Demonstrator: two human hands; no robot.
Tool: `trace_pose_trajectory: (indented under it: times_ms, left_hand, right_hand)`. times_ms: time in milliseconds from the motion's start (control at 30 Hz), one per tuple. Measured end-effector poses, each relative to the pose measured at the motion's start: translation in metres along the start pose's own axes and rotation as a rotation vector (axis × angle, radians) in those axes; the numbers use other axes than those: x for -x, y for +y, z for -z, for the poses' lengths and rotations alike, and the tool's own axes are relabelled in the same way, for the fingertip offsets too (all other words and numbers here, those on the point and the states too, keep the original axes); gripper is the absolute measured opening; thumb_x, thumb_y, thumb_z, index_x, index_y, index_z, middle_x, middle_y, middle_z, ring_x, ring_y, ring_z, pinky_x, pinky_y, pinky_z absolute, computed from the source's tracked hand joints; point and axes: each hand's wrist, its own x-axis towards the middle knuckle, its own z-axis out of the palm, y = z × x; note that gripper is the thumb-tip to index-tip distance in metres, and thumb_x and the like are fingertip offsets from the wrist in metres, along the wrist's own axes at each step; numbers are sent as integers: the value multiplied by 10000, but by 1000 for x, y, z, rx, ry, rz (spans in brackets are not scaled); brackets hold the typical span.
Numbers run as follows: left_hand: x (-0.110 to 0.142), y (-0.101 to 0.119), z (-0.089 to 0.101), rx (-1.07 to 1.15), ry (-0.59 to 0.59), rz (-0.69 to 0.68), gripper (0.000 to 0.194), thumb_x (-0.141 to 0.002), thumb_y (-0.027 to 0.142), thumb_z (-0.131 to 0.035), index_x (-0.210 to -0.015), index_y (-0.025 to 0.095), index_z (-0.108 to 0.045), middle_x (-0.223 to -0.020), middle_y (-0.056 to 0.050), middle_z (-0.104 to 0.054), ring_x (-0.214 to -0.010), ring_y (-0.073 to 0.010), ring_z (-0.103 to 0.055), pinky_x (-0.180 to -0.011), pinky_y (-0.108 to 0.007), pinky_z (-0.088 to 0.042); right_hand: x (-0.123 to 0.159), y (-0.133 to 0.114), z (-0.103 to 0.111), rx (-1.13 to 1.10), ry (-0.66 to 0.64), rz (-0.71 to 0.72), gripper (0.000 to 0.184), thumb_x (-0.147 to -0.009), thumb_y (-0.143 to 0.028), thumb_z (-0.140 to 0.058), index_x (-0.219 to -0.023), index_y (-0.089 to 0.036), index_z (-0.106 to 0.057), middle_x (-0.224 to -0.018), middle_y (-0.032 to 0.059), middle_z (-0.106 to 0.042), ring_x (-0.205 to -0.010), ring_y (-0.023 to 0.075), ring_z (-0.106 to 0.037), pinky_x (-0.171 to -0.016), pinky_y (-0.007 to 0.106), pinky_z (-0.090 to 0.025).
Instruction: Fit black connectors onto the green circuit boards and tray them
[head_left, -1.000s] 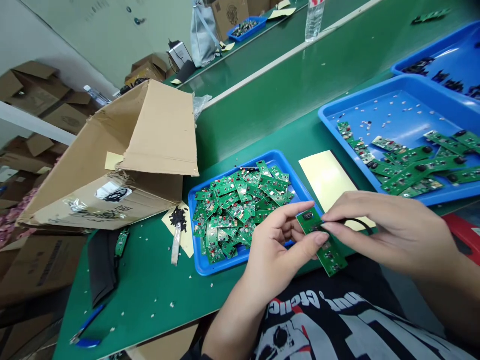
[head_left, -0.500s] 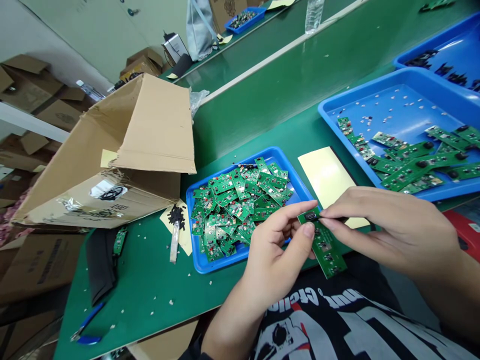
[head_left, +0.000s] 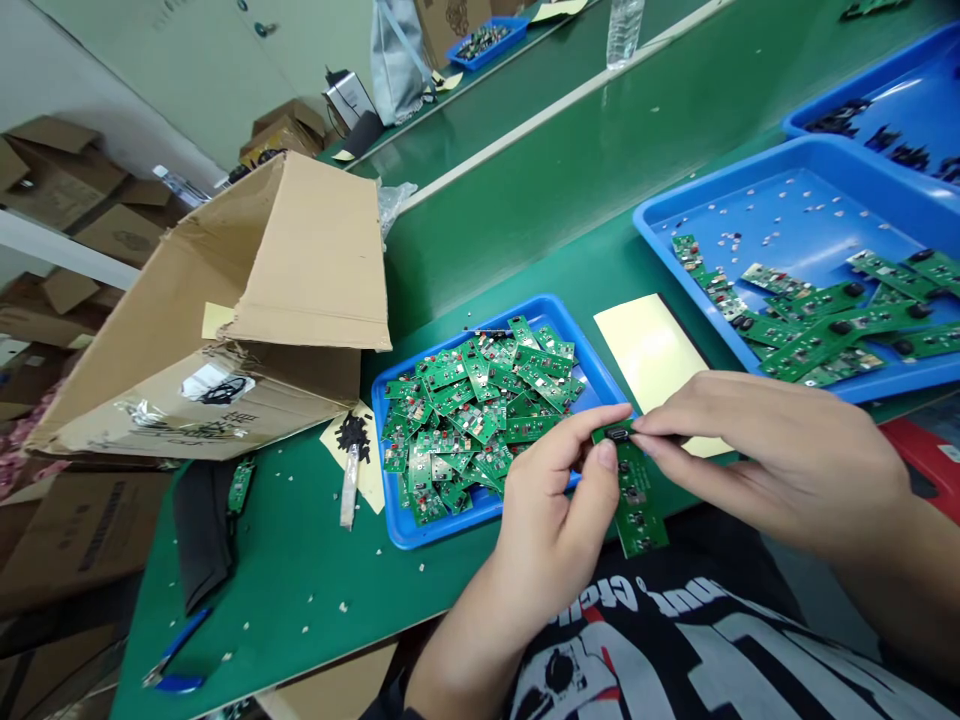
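A green circuit board (head_left: 640, 500) hangs from my left hand (head_left: 551, 505), its top end pinched between thumb and forefinger. Near that end sits a small black oval part (head_left: 618, 434) on the board's face. The thumb and forefinger of my right hand (head_left: 780, 460) are closed on a thin dark tool (head_left: 675, 438), mostly hidden by the fingers, whose tip meets the black part. Just beyond my left hand, a blue tray (head_left: 429, 531) holds a heap of similar green boards (head_left: 465, 400).
A larger blue tray (head_left: 705, 200) with boards stands at right, beside yellow paper (head_left: 646, 345). To the left are an open cardboard box (head_left: 315, 250), small black pieces (head_left: 352, 437) on paper, a black sheet (head_left: 201, 535) and blue-handled cutters (head_left: 180, 650).
The board's lower end has swung left, so it hangs more upright. Both hands have shifted slightly left, and my right fingertips remain at the black part.
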Motion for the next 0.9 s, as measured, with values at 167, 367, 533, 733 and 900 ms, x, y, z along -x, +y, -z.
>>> trace_pose_trajectory:
  times_ms: [167,367,533,733,900]
  left_hand:
    - [-1,-1,-1,30,-26,-52,274,-1096,341,-543,-1187,220,-772,-759,-6,-700,-613,-129,-586,-609,-254,-520]
    - [-3,0,1,116,-50,24,299,-1091,401,-562,-1156,224,-794,-748,-17,-702,-603,-132,-585,-576,-251,-501]
    - [-4,3,3,187,-54,54,269,-1081,376,-586,-1116,238,-814,-824,-31,-726,-657,-136,-566,-631,-264,-515]
    - [-3,3,5,136,-79,127,318,-1072,454,-589,-1162,252,-819,-629,6,-539,-589,-156,-453,-531,-274,-403]
    - [-2,3,2,241,-18,123,348,-1063,469,-621,-1311,258,-741,-599,57,-427,-543,-132,-374,-528,-272,-405]
  right_hand:
    - [0,0,0,11,9,-12,222,-1129,-207,-493,-969,-220,-647,-762,1,-694,-703,135,-701,-732,225,-574]
    - [5,-6,-5,-27,31,-84,203,-1132,-225,-489,-1042,-207,-669,-849,23,-737,-769,152,-741,-789,250,-606]
    - [4,-6,-3,-51,8,-79,220,-1139,-239,-470,-1040,-213,-665,-852,13,-739,-745,133,-724,-768,227,-605]
    - [4,0,3,-40,17,-96,220,-1134,-268,-494,-1289,-191,-631,-840,13,-731,-694,141,-703,-771,243,-617]
    - [5,-5,4,-68,-38,-69,184,-1128,-222,-494,-1037,-221,-654,-858,15,-722,-739,146,-698,-724,268,-595]
